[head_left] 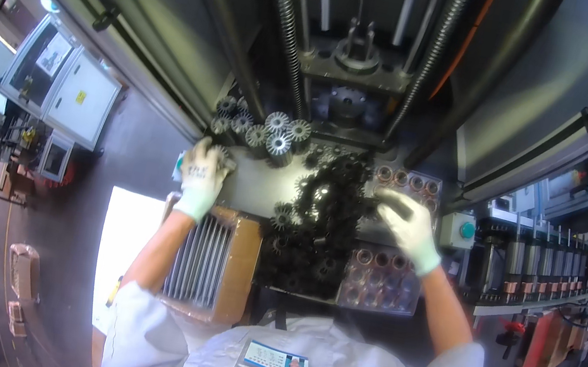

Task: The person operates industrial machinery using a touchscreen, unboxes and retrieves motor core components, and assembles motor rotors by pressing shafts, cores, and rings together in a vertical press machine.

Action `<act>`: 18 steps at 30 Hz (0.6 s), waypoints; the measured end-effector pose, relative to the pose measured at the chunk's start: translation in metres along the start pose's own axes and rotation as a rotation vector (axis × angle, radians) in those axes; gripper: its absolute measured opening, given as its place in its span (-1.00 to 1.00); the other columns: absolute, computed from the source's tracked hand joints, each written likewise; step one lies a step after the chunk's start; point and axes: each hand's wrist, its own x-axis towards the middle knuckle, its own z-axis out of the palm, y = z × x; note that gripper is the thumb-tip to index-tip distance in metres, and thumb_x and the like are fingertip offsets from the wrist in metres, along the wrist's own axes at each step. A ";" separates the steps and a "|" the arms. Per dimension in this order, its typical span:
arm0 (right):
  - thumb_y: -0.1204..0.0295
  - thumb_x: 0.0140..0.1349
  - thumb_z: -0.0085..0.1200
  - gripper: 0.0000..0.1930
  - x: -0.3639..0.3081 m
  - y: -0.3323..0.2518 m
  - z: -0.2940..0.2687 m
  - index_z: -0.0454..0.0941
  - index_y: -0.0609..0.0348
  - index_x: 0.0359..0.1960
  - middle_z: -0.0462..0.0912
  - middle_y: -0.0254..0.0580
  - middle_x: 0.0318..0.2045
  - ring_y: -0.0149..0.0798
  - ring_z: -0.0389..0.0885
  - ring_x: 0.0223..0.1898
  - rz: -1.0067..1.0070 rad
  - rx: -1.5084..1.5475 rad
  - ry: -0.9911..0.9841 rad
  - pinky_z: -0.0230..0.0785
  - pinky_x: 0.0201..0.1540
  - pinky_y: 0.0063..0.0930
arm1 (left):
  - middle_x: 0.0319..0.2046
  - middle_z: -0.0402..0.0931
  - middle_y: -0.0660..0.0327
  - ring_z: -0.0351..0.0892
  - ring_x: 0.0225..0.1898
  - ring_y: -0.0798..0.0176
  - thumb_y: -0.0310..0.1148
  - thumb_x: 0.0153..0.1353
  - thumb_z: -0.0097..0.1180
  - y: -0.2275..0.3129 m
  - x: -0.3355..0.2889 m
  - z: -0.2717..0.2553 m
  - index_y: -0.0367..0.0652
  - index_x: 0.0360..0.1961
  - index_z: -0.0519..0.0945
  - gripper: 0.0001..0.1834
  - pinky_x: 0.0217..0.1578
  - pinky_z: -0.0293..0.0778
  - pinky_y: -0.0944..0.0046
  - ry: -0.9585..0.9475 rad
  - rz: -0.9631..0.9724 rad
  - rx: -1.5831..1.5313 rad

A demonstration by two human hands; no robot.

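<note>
My left hand (202, 177), in a pale glove, is closed around a silvery slotted metal core (222, 161) at the left edge of the bench. More slotted cores (279, 143) stand grouped just beyond it, their toothed ends up. My gloved right hand (406, 225) is at the right of a heap of black toothed pieces (321, 208). Its thumb and fingers are curled around a dark piece, apparently one of the black toothed pieces, partly hidden by the glove.
A cardboard box (237, 272) with rows of metal rods lies front left. Clear trays of copper-coloured rings (381, 277) sit at the right, near a green button box (458, 230). A press with springs (354, 56) rises behind the bench, between dark posts and panels.
</note>
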 end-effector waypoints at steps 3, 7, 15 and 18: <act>0.49 0.34 0.10 -0.68 0.057 -0.028 0.007 0.58 0.33 0.09 0.70 -0.21 -0.04 -0.49 0.59 -0.04 -0.160 -0.091 0.015 0.44 0.03 -0.58 | 0.19 0.40 -0.15 0.42 0.13 -0.23 -0.47 0.04 0.36 0.015 -0.008 -0.022 -0.25 -0.16 0.44 -0.62 0.15 0.36 -0.04 -0.043 0.013 -0.347; 0.50 0.33 0.05 -0.67 0.148 -0.051 0.017 0.57 0.34 0.10 0.69 -0.10 0.01 -0.35 0.62 0.03 -0.272 0.038 0.170 0.42 0.13 -0.48 | 0.16 0.40 -0.12 0.47 0.12 -0.04 -0.62 0.00 0.37 0.058 -0.001 -0.079 -0.27 -0.22 0.44 -0.64 0.04 0.52 0.16 -0.068 -0.016 -0.589; 0.51 0.22 0.03 -0.68 0.248 -0.031 0.013 0.67 0.29 -0.02 0.75 -0.02 -0.11 -0.21 0.71 -0.04 -0.276 -0.263 0.337 0.49 0.06 -0.43 | 0.19 0.35 -0.02 0.55 0.07 0.21 -0.69 0.08 0.31 0.084 0.033 -0.075 -0.35 -0.23 0.44 -0.70 -0.06 0.66 0.38 0.037 0.125 -0.789; 0.51 0.19 0.03 -0.68 0.255 -0.023 0.003 0.69 0.27 -0.04 0.76 -0.02 -0.18 -0.18 0.72 -0.14 -0.129 -0.239 0.282 0.51 -0.03 -0.38 | 0.17 0.41 -0.01 0.60 -0.02 0.23 -0.64 0.05 0.38 0.099 0.058 -0.065 -0.32 -0.24 0.46 -0.68 -0.08 0.65 0.33 0.048 0.122 -0.837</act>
